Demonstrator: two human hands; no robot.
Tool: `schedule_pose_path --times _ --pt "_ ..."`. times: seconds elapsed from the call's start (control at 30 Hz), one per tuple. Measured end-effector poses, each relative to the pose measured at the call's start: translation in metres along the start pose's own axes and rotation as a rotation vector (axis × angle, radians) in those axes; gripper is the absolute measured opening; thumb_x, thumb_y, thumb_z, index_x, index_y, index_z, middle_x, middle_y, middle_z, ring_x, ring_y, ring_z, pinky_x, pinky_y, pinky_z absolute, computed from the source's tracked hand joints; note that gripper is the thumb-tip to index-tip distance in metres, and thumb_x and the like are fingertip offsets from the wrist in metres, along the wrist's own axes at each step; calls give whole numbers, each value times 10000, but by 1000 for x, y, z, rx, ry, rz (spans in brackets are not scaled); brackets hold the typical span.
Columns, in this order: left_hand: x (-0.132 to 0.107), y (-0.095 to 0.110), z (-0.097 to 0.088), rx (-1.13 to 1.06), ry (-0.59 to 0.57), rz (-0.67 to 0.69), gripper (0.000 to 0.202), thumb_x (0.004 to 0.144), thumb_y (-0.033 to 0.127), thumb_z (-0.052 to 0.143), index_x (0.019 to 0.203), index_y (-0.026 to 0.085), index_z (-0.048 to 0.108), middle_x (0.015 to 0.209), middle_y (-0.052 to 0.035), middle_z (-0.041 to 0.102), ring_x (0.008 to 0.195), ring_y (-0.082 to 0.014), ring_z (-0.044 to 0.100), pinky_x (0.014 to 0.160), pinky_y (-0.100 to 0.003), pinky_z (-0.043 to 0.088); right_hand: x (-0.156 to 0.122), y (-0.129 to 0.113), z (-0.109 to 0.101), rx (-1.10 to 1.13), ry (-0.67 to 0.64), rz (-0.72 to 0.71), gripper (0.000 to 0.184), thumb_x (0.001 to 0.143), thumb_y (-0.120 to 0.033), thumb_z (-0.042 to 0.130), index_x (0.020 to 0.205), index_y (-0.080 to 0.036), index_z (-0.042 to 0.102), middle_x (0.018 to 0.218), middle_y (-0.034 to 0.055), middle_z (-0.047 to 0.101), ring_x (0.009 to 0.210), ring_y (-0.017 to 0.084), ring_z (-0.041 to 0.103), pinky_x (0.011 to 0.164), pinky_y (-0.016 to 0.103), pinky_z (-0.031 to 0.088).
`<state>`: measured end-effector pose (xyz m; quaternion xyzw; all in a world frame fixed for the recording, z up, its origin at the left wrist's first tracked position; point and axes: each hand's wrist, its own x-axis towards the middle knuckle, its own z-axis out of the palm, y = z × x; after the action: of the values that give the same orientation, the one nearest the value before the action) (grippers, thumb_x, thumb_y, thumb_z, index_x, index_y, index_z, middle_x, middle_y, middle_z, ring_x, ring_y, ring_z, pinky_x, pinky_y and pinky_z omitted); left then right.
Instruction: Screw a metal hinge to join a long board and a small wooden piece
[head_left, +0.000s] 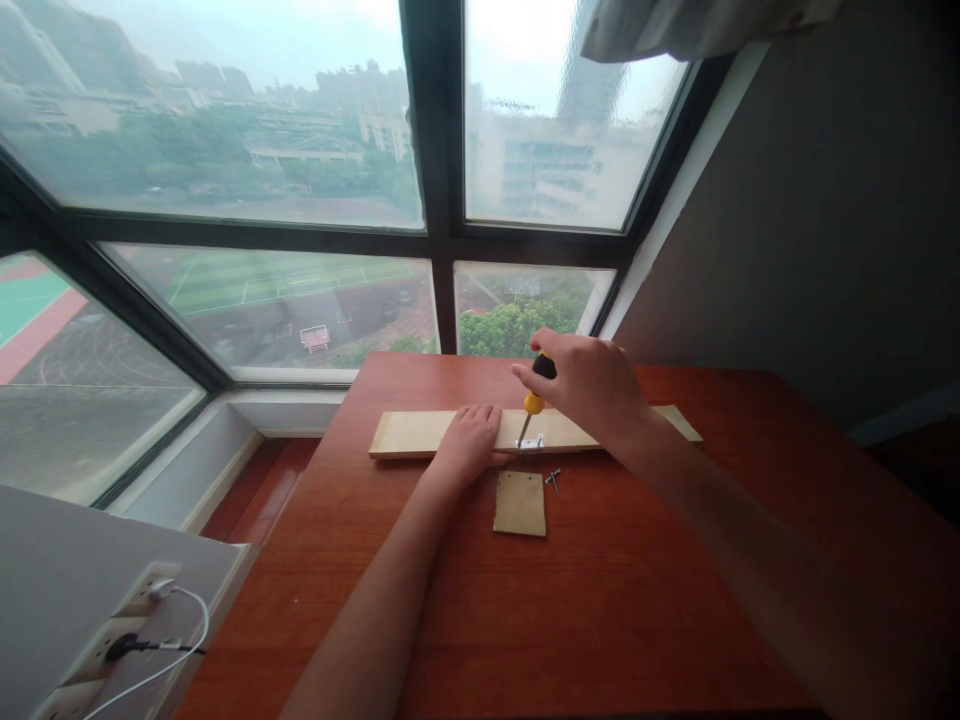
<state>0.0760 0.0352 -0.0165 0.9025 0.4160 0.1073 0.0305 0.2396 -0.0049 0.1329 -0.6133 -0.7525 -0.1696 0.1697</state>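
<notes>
While a small square board (519, 506) and loose screws (553, 482) are lying nearest us on the reddish bench (622, 610), our left hand (471, 440) is clamping down the pale plank (412, 433) and our right hand (595, 375) is gripping a tilted screwdriver (533, 402), its tip meeting a metal bracket (532, 442). We are seemingly screwing that bracket down; the next turn is calling for steady pressure. Beyond, windows (555, 140) are overlooking a sports field (281, 285).

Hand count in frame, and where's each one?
2. The left hand lies on the long wooden board, left of the metal bracket; the right hand holds the screwdriver by its handle. No others visible.
</notes>
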Motion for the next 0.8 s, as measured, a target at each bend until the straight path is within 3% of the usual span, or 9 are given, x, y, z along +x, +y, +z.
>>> schedule_pose_path --times 0.2,0.33,0.47,0.6,0.8 --pt "0 0 -1 14 5 -5 506 695 461 768 1031 188 506 1087 -128 628 1054 -302 589 898 -396 430 -5 -10 -2 -35 -17 74 289 896 -479 493 916 -213 604 763 66 685 626 217 610 520 304 290" --pt "0 1 -2 11 -2 -8 509 684 465 778 1020 186 518 1074 -119 633 1039 -294 597 896 -382 432 -7 -3 -3 290 -58 20 245 873 -297 494 1086 -187 547 969 84 684 774 215 628 620 303 402" --pt "0 1 -2 25 -14 -12 536 673 465 786 1040 175 524 1073 -126 635 1028 -299 600 892 -385 435 -8 9 -4 558 -150 -48 392 841 -183 482 1233 -180 495 1036 76 669 807 181 616 717 286 446" --pt "1 0 -2 21 -14 -9 537 671 463 788 1042 176 526 1071 -125 633 1026 -297 599 892 -384 433 -11 10 -5 535 -154 -48 444 852 -210 504 1296 -195 492 933 50 670 727 175 594 689 287 435" --pt "0 -1 -2 16 -12 -12 548 666 454 793 1056 178 524 1099 -124 633 1044 -294 593 907 -378 426 -12 2 -4 428 -106 -32 354 867 -247 536 1219 -205 536 926 43 676 724 182 594 676 295 405"
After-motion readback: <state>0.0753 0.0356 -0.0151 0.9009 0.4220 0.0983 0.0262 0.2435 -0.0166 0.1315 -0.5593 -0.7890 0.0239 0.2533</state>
